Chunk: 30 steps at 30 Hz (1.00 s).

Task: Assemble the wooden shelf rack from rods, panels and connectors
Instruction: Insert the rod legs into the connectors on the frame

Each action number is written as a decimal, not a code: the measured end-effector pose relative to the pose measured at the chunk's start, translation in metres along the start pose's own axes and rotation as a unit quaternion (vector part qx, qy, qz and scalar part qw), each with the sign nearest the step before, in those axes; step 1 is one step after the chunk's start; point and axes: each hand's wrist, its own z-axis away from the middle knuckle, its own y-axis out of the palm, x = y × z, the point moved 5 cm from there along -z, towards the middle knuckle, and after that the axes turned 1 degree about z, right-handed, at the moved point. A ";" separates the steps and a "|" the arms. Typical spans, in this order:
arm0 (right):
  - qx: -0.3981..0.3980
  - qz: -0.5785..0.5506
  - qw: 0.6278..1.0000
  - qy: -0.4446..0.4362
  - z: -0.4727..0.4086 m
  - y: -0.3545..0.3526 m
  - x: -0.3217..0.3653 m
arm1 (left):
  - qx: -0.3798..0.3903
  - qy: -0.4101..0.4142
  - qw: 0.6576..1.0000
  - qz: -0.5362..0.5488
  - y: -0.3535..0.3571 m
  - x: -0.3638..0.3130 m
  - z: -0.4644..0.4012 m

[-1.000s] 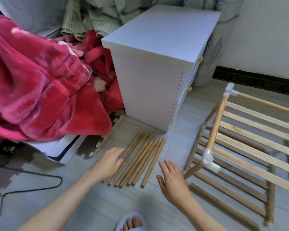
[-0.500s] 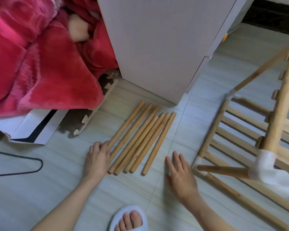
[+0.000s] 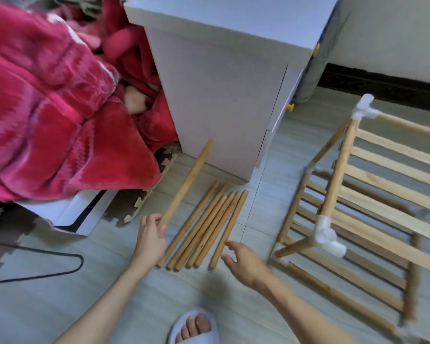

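The left hand [image 3: 151,235] now pinches the near end of one wooden rod [image 3: 187,182] between thumb and fingers and has lifted it out of the row; half a second ago that hand lay flat on the floor beside the rods. The rod slants up and away, its far end showing against the side of the white cabinet [image 3: 216,100]. The remaining rods [image 3: 205,228] lie side by side on the tiled floor [image 3: 60,294], just right of the left hand. The right hand [image 3: 248,263], earlier flat on the floor, now has its fingers loosely spread and holds nothing, fingertips next to the nearest rod's near end. The partly built rack [image 3: 363,194] with white connectors [image 3: 327,235] stands at right. A red blanket [image 3: 55,115] hangs at left, and a slippered foot [image 3: 195,327] shows at the near edge.
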 end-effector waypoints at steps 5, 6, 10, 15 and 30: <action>-0.095 -0.158 0.979 -0.089 0.069 -0.089 0.088 | 0.015 0.102 0.993 0.049 -0.056 -0.088 0.043; -0.118 -0.209 0.966 -0.098 0.087 -0.109 0.100 | 0.022 0.132 0.990 0.052 -0.066 -0.109 0.055; -0.196 -0.392 0.893 -0.101 0.166 -0.187 0.115 | 0.086 0.242 0.963 0.087 -0.093 -0.195 0.112; -0.294 -0.497 0.801 -0.160 0.258 -0.248 0.091 | 0.136 0.349 0.918 0.129 -0.094 -0.282 0.186; -0.403 -0.006 0.915 -0.001 0.324 -0.261 -0.074 | 0.200 0.320 0.926 -0.031 0.018 -0.274 0.170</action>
